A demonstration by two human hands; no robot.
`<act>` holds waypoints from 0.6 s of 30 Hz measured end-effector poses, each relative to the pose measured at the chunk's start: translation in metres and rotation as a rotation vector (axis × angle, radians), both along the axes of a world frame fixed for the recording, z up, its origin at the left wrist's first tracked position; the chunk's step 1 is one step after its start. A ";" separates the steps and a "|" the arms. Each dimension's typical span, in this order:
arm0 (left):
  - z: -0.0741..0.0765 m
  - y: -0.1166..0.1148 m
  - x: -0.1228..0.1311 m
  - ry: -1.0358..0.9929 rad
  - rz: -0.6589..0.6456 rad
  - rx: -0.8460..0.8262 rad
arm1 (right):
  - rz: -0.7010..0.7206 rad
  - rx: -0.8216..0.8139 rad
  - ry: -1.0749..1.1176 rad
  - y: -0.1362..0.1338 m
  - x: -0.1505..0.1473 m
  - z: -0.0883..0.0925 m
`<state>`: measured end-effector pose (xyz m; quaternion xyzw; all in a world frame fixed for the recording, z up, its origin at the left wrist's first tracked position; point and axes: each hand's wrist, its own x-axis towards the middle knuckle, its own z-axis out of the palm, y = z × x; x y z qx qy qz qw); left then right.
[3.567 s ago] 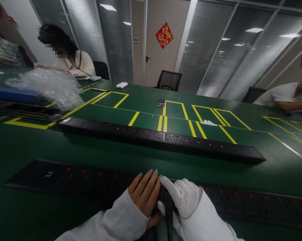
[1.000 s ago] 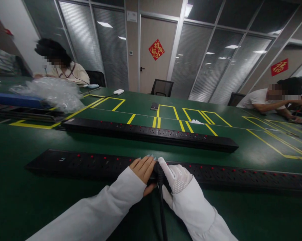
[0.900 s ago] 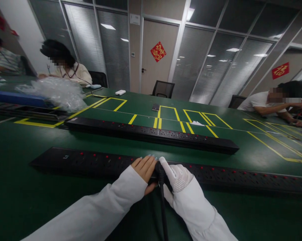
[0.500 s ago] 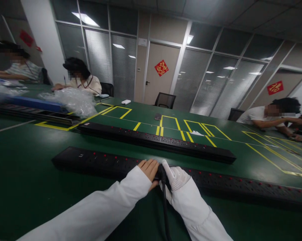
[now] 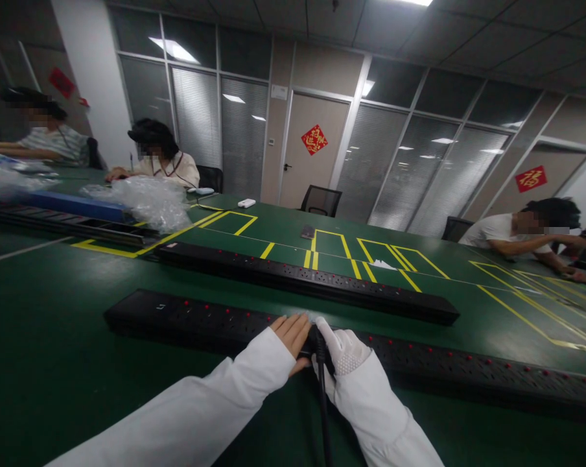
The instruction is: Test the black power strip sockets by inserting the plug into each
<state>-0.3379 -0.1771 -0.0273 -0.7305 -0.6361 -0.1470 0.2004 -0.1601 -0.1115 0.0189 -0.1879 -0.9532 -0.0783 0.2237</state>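
Observation:
A long black power strip [image 5: 443, 366] with red lights or switches lies across the green table in front of me. My bare left hand [image 5: 292, 338] is wrapped over the strip's middle, beside the plug. In a white dotted glove, my right hand [image 5: 340, 350] grips a black plug [image 5: 317, 340] against the strip's top. The plug's cable [image 5: 323, 408] hangs down toward me between my forearms. The plug's front and the sockets beneath are hidden by my hands. Behind lies a second black strip [image 5: 297, 279], parallel to the first.
At the left are clear plastic wrap [image 5: 150, 202], a blue long piece [image 5: 76, 204] and more strips [image 5: 54, 224]. Yellow tape [image 5: 332, 233] marks the green table [image 5: 40, 318]. A small dark object [image 5: 307, 231] lies farther back. Several people sit around the table.
The whole view has shifted slightly down. Both hands keep their places on the strip and plug, with hardly any movement.

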 end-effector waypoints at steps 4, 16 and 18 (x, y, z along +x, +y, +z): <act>0.002 0.000 0.000 0.002 -0.013 -0.005 | -0.007 -0.002 -0.011 0.001 0.000 0.000; 0.001 0.001 -0.004 0.034 -0.066 0.031 | -0.008 0.013 -0.025 -0.004 -0.003 0.008; 0.003 0.000 -0.004 0.026 -0.065 0.042 | 0.003 0.005 -0.021 -0.004 -0.003 0.008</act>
